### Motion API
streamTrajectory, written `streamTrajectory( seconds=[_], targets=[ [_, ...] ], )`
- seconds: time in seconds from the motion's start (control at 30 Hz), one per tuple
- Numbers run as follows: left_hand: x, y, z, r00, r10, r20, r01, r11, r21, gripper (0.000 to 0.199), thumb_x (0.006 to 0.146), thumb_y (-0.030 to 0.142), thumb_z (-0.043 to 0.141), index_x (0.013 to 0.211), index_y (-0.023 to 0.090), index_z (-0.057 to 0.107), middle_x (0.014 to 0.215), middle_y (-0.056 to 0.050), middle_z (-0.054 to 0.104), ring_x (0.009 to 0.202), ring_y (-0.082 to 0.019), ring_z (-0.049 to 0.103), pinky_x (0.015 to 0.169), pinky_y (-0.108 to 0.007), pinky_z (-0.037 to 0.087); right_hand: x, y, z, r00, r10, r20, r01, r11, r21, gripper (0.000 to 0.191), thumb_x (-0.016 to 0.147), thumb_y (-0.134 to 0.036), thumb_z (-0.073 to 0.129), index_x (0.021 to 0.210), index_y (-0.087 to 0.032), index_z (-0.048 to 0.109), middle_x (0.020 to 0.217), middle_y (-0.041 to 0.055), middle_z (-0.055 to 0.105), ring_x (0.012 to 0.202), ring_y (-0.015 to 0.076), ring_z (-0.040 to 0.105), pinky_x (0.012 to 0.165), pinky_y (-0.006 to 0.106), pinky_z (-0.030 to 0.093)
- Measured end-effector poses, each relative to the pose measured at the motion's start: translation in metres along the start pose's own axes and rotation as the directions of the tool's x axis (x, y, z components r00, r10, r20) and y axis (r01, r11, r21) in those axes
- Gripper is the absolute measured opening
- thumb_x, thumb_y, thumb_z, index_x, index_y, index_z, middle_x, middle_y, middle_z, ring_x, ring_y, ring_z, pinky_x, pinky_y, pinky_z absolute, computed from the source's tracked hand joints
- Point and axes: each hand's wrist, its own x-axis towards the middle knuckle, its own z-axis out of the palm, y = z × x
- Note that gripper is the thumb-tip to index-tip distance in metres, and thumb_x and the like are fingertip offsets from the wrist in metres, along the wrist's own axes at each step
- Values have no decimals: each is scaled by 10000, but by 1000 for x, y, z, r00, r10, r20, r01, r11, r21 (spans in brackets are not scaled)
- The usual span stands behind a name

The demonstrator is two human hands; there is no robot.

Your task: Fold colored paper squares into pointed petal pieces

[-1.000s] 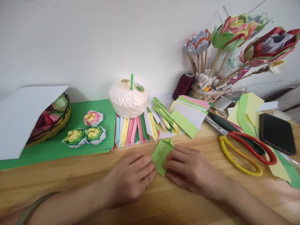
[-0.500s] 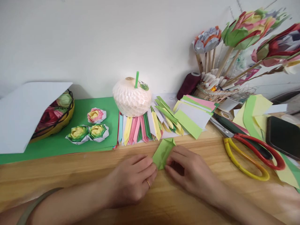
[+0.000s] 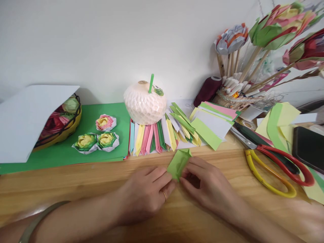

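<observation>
A small light green paper [image 3: 178,163] with folded corners lies slanted on the wooden table [image 3: 101,179], between my two hands. My left hand [image 3: 149,189], with a ring on one finger, presses its closed fingers at the paper's lower left corner. Curled round the right edge, my right hand [image 3: 205,182] pinches the same paper between thumb and fingers. Just behind it lie folded paper strips [image 3: 152,138] in several colours and a stack of flat paper slips [image 3: 212,118].
Scissors [image 3: 268,162] with red and yellow handles lie to the right, beside a phone [image 3: 308,148]. A white textured round container [image 3: 145,104] stands behind the strips. Paper lotuses [image 3: 106,141] sit on green sheets [image 3: 86,162], near a basket [image 3: 73,125]. Paper flowers [image 3: 231,38] rise at back right.
The view has shifted slightly. My left fingers have slid a little to the right along the paper's lower corner. My right hand keeps its pinch.
</observation>
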Motion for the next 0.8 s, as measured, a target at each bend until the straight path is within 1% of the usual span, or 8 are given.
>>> streamTrajectory(
  seconds=[0.07,0.23,0.3,0.4,0.47,0.53,0.63,0.8],
  targets=[
    [-1,1,2,1000,-14,16,14,1000,-15,202,949,128,443,822,119,599,788,-43,595,765,-189,572,588,-313,484,0,0,0,1000,-2,6,2,1000,-14,136,802,-121,496,686,-190,515,718,29,565,683,174,536,592,272,409],
    [0,1,-2,999,22,25,-22,1000,-9,206,953,110,416,893,94,613,833,-66,608,804,-202,578,614,-318,501,-1,3,-2,1000,-18,13,19,999,-30,100,799,-114,531,745,-192,500,738,20,561,661,161,520,565,251,386],
    [0,1,-5,999,33,24,-33,999,-3,223,955,106,400,909,87,617,838,-72,615,799,-204,577,613,-318,505,-2,7,-5,998,-52,21,53,998,-34,76,838,-130,511,789,-188,511,757,24,559,667,156,519,562,244,382],
    [1,0,-5,999,32,-6,-32,999,3,238,958,106,393,904,89,624,832,-69,625,792,-197,575,632,-318,511,-1,14,-12,966,-240,94,244,969,-34,161,910,-133,420,882,-183,570,804,41,569,702,147,530,584,236,386],
    [2,-2,-4,999,37,-32,-37,999,3,230,951,101,413,878,94,631,822,-61,629,786,-194,574,641,-321,512,-1,18,-16,907,-398,135,406,913,-37,227,912,-111,388,944,-178,602,821,57,579,726,155,531,603,250,390],
    [2,-4,-4,998,42,-44,-41,999,19,205,933,90,452,844,98,637,818,-57,631,787,-200,574,648,-335,509,0,18,-18,858,-491,148,504,862,-61,257,891,-99,385,988,-157,615,806,71,585,738,179,522,615,282,392],
    [2,-7,-5,998,48,-50,-44,997,67,210,923,73,459,822,94,642,822,-68,632,801,-214,570,659,-353,497,0,15,-17,843,-509,173,531,839,-121,274,883,-131,396,1054,-132,610,777,72,581,719,194,496,612,311,390],
    [-1,-4,-4,998,37,-44,-33,995,90,258,956,97,393,856,86,631,783,-62,602,763,-189,541,642,-321,459,-3,8,-14,864,-477,161,500,851,-162,272,896,-150,402,1059,-127,618,751,60,564,690,187,466,587,312,362]
  ],
)
